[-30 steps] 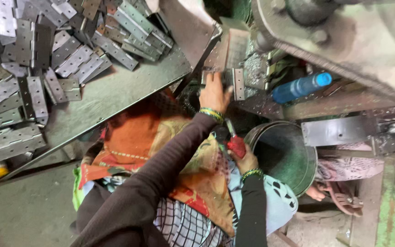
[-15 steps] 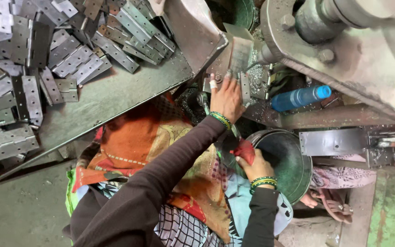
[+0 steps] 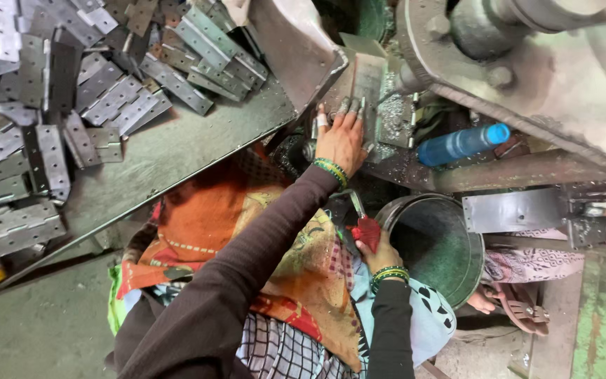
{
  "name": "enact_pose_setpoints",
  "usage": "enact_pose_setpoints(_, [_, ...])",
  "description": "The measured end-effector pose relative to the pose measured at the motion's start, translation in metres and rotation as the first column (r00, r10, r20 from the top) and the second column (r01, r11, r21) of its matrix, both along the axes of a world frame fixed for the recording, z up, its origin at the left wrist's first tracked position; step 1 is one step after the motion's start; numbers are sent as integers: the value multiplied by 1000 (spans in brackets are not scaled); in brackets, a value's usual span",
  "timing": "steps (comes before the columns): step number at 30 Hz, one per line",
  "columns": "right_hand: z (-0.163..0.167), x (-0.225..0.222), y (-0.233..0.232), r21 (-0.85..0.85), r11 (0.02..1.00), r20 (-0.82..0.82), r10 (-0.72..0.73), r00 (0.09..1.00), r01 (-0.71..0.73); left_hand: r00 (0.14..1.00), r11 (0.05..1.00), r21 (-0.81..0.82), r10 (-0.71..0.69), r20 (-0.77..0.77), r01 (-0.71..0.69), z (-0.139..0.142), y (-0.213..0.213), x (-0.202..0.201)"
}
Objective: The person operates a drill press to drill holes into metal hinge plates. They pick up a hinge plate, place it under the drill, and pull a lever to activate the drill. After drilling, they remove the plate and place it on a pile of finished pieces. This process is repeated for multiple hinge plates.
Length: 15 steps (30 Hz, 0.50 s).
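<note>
Left hand (image 3: 340, 137) flat, fingers spread, pressing on grey flat metal hinge piece (image 3: 360, 91) on machine bed, far middle. Piece looks stiff, thin, hard, maybe sharp at edges; hold by long sides. Left arm stretched far. Right hand (image 3: 380, 254) near, closed around red-handled tool (image 3: 365, 228), beside round green metal bucket (image 3: 433, 245).

Grey metal tray (image 3: 198, 144) under heaped hinges (image 3: 71, 91)

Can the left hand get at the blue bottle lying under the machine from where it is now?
Probably yes. The left hand rests on a metal piece at the machine bed, and the blue bottle lies just to its right on the ledge with nothing visible between them. The right hand is lower, holding a red-handled tool.
</note>
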State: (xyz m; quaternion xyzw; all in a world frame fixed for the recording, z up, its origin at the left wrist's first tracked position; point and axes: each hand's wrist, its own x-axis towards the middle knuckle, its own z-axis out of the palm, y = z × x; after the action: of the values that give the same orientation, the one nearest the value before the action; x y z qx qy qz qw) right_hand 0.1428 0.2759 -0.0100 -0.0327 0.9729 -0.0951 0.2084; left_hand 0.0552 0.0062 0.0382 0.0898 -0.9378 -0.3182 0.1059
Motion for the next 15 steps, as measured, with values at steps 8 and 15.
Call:
enact_pose_setpoints(8, [52,-12,-6,97,991,-83,103,991,-95,975,992,-106,47,-218,-71,-3,7,15])
enact_pose_setpoints(15, [-16,12,-9,-48,998,-63,-47,997,44,949,984,-120,89,-302,-130,-2,10,14])
